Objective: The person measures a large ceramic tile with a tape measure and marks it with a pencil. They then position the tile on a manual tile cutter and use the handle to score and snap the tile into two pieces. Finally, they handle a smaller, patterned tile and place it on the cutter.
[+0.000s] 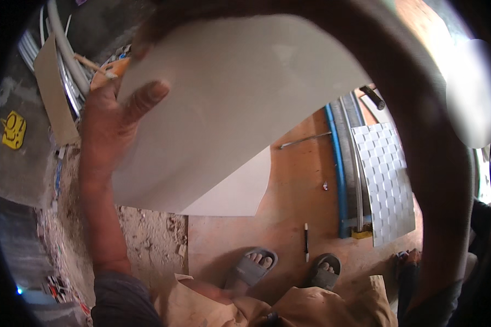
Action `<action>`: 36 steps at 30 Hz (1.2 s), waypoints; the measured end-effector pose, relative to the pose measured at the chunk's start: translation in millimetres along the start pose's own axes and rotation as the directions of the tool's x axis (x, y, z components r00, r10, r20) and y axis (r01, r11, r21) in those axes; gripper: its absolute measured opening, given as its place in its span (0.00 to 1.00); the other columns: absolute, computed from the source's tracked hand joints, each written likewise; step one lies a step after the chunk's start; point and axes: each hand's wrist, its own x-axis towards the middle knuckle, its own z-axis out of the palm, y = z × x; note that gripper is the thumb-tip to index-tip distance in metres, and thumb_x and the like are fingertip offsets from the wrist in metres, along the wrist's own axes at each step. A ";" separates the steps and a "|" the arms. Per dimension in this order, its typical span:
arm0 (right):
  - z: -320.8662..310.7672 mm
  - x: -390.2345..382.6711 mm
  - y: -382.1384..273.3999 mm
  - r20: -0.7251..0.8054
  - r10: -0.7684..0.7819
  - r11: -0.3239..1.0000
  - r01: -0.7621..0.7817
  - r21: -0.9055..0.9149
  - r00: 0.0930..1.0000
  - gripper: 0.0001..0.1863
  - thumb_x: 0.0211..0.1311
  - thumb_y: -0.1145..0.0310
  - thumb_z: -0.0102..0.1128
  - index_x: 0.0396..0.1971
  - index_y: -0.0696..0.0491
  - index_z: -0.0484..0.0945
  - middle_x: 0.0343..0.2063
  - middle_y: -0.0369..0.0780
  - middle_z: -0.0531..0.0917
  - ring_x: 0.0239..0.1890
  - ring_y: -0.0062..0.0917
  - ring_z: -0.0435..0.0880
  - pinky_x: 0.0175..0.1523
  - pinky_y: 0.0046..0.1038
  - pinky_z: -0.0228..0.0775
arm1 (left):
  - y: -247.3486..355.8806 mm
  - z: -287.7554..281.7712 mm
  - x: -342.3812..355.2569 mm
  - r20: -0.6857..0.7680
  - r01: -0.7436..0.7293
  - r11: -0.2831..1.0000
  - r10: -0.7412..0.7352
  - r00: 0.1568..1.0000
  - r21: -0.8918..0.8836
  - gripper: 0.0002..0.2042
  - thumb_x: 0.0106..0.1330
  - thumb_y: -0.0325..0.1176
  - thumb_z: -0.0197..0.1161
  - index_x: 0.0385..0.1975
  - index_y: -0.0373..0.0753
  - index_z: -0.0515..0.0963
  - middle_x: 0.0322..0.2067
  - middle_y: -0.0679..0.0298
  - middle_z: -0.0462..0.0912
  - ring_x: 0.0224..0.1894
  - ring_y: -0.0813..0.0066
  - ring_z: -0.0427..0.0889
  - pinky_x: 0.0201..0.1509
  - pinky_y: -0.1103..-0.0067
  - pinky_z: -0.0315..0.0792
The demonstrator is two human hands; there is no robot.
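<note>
A large, smooth grey-beige tile point(229, 92) is held up, tilted, across the upper middle. My left hand point(106, 120) grips its left edge, the thumb lying on the front face and the other fingers hidden behind. From the lower right my right arm arches over the tile's far side. My right hand point(146, 41) is dark and blurred by the far left corner; its fingers cannot be made out. Below the raised tile, a paler tile point(229, 191) shows in part on the brown board.
At right stands a tile cutter point(338, 169) with blue rails, beside a brick-patterned panel point(384, 185). A black-and-white marker point(306, 242) lies near my sandalled feet point(253, 267). Rubble point(150, 231) covers the ground at left. Pale pipes point(65, 49) and a board point(54, 95) stand far left.
</note>
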 end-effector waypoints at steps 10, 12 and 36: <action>22.1 -72.3 -25.2 0.159 0.215 0.925 -0.253 0.283 0.964 0.24 0.53 0.55 0.69 0.44 0.57 0.78 0.44 0.45 0.80 0.48 0.39 0.79 0.51 0.41 0.69 | -205.7 19.5 -106.1 0.040 0.714 0.700 -0.714 0.699 0.024 0.42 0.55 0.75 0.56 0.43 0.33 0.77 0.37 0.58 0.78 0.41 0.67 0.75 0.47 0.71 0.71; 7.8 -117.6 -35.7 0.364 0.277 0.796 -0.425 0.431 0.889 0.18 0.54 0.70 0.66 0.44 0.57 0.74 0.43 0.46 0.75 0.49 0.41 0.76 0.55 0.40 0.67 | -245.8 25.9 -127.7 0.017 0.746 0.663 -0.747 0.665 -0.055 0.46 0.55 0.75 0.56 0.54 0.30 0.73 0.51 0.50 0.78 0.55 0.59 0.75 0.59 0.68 0.69; -57.8 -596.4 -94.6 0.526 0.821 -0.149 -0.973 -0.177 -0.222 0.12 0.60 0.67 0.63 0.40 0.59 0.80 0.38 0.44 0.83 0.41 0.29 0.83 0.46 0.29 0.74 | -412.1 168.2 -134.5 0.184 0.973 0.205 -0.958 0.221 -0.104 0.62 0.52 0.80 0.49 0.71 0.28 0.40 0.71 0.49 0.53 0.70 0.53 0.60 0.69 0.57 0.60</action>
